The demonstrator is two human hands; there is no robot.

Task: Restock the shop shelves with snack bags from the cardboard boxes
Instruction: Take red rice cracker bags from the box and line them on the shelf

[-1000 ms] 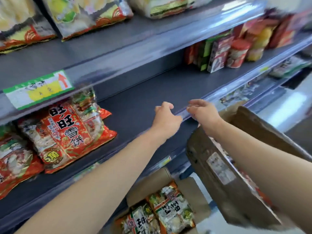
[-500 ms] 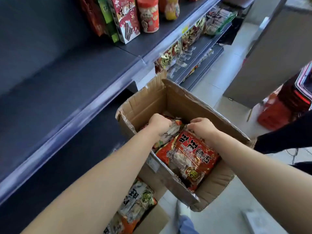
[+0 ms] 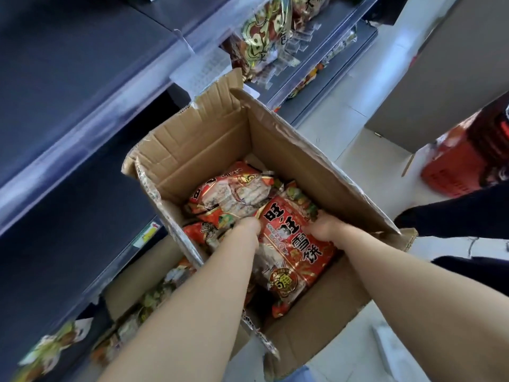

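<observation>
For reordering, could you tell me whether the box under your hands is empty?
Not empty: several red snack bags lie inside the cardboard box.

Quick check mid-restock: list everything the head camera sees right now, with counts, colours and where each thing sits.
upper cardboard box: one, brown, open, centre
top snack bag: one, red, uppermost in that box, near side
other red bags: at least two, red, in the same box
lower cardboard box: one, brown, open, lower left
pale snack bags: several, green and white, blurred, in the lower box
shelves: several tiers, dark grey, left
gold bags: a few, gold and red, shelf at top
basket: one, red, floor at right
dark sleeve: one, another person's, right edge
left hand: one, grips the top snack bag's left edge
right hand: one, grips its right edge
</observation>
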